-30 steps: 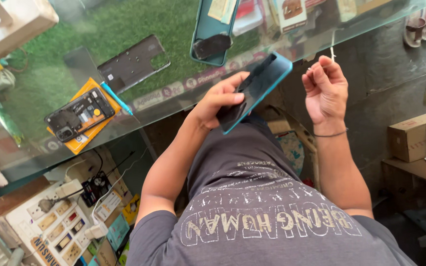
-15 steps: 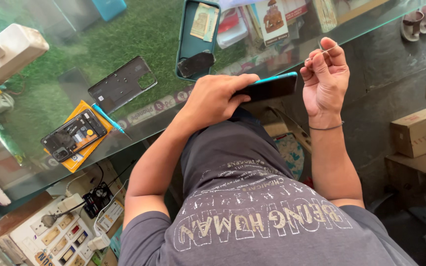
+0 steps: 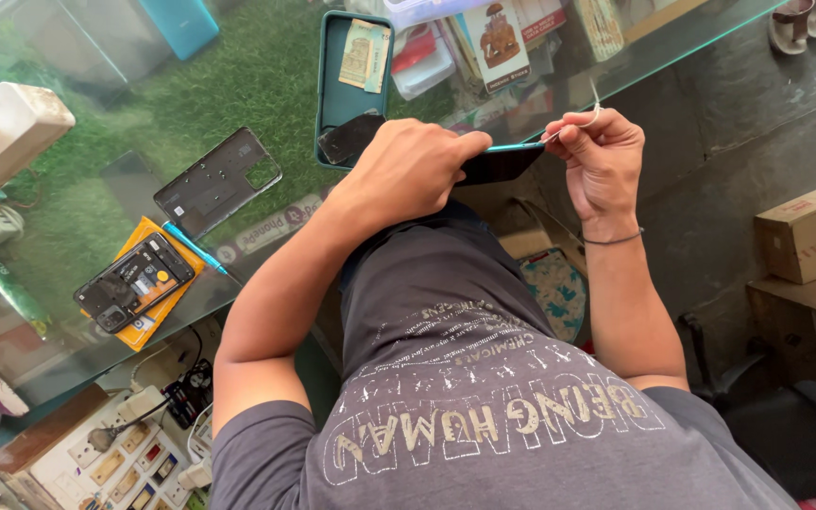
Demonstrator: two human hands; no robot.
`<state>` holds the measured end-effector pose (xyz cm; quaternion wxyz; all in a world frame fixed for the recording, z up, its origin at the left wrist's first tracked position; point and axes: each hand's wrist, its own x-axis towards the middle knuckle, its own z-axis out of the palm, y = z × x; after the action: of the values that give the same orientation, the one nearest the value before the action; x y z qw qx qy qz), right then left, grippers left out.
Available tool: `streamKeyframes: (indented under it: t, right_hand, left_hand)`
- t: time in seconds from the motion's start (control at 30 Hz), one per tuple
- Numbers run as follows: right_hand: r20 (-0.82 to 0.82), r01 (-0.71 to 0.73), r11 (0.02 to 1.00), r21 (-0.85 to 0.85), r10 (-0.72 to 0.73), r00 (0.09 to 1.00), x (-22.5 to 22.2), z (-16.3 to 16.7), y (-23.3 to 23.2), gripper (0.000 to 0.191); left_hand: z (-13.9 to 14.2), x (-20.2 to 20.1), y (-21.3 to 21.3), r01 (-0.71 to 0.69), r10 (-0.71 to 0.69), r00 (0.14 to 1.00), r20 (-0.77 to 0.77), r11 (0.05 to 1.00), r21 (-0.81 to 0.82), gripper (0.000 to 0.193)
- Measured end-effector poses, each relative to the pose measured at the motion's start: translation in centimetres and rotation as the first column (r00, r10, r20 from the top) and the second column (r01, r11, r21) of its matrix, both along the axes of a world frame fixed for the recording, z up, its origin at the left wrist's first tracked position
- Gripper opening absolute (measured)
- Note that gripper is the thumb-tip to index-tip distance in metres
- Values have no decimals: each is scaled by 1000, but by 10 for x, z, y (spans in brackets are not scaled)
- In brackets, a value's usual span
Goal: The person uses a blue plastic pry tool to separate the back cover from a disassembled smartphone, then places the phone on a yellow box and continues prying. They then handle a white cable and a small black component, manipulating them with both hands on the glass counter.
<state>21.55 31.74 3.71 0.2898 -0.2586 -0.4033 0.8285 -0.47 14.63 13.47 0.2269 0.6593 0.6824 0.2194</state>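
At the upper middle of the frame the left hand clamps around a dark phone with a teal edge, held on edge over the glass counter, while the right hand pinches a thin metal pin at the phone's upper rim. Judged from this, a steady left grip and a straight, gentle push would serve best. Counted: one counter, one teal case, one grey back frame, two phones including the opened one at left, one blue pen, one pin.

Grey short-sleeved T-shirt (pale lettering), thin wrist bracelet
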Motion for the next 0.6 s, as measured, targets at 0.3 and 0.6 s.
streamKeyframes:
  t: [0.3, 0.6]
  right_hand:
    - [68, 8, 994, 105, -15, 998, -1, 13, -13, 11]
    - [-51, -17, 974, 227, 30, 998, -7, 17, -21, 16]
  left_hand:
    - [-3, 6, 7, 34, -34, 999, 0, 999, -28, 26]
    - [-2, 8, 5, 47, -47, 999, 8, 998, -36, 28]
